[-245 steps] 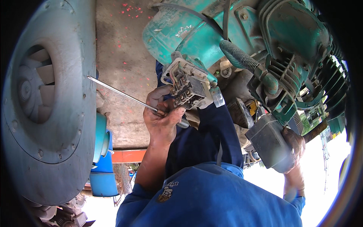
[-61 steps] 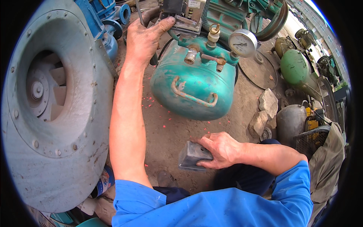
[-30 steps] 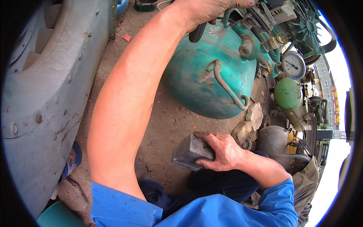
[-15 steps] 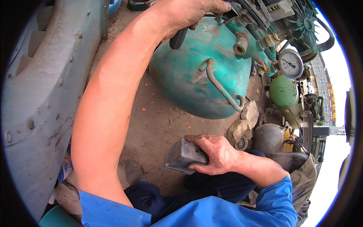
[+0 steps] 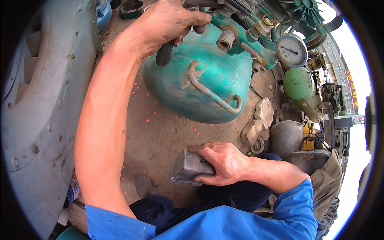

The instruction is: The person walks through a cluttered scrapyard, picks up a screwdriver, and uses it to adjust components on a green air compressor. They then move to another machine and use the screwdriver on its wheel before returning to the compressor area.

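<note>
My left hand point(image 5: 166, 26) reaches up at the top, fingers curled around a tool with a flat black handle point(image 5: 164, 54); what the tool ends in is hidden. Just beyond and below it lies a worn green air tank point(image 5: 168, 90) with a rusty bent-pipe handle point(image 5: 210, 91). A brass-coloured pipe fitting point(image 5: 226, 39) and a round white-faced pressure gauge point(image 5: 292, 50) sit to the right of that hand. Lower down, near my knees, my right hand point(image 5: 228, 164) grips a dark grey rectangular box point(image 5: 190, 165) with a small hole in one face.
A large grey metal housing point(image 5: 48, 116) stands along the left. Broken stones point(image 5: 262, 116), a rounder green tank point(image 5: 299, 85) and a grey metal canister point(image 5: 286, 139) are on the right. Small red scraps dot the dirt floor point(image 5: 156, 132). A cooling fan point(image 5: 302, 12) is at the top right.
The view has shifted, so the tank and gauge appear farther left. My left hand shows lower and more to the left, with the black handle still in it. My right hand keeps the box.
</note>
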`<action>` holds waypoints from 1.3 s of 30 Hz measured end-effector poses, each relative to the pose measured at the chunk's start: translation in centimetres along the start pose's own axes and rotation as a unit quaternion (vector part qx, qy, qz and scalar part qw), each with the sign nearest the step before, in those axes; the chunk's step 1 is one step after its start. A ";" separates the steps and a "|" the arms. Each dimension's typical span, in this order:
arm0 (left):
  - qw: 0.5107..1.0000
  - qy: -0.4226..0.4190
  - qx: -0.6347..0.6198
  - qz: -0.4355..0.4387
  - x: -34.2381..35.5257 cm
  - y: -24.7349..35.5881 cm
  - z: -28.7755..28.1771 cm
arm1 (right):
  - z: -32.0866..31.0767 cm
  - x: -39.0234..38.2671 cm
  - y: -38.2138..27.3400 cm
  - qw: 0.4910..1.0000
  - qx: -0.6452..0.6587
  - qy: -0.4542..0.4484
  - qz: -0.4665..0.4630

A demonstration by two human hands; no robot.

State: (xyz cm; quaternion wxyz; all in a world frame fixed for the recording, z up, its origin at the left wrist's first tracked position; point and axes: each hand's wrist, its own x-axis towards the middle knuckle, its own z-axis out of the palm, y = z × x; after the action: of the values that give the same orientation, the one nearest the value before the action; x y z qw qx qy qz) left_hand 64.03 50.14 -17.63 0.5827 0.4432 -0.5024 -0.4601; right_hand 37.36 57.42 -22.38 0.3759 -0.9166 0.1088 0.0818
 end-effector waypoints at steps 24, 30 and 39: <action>0.993 0.111 0.002 0.027 -1.4 0.1 -4.7 | 0.7 1.3 -0.6 1.000 -0.028 -0.005 -0.012; 0.968 0.232 -0.071 0.071 -0.6 -0.1 -5.5 | 1.3 1.8 -0.6 0.999 -0.047 -0.020 0.015; 0.883 0.399 -0.248 0.001 -0.1 -0.9 -7.3 | 1.6 2.6 -0.8 0.995 -0.055 -0.059 0.053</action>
State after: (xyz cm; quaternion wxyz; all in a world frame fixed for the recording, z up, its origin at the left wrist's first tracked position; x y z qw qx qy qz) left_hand 71.19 50.47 -19.26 0.8253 0.4299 -0.0976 -0.3528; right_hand 40.02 58.73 -23.55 0.3262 -0.9223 0.1298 0.1616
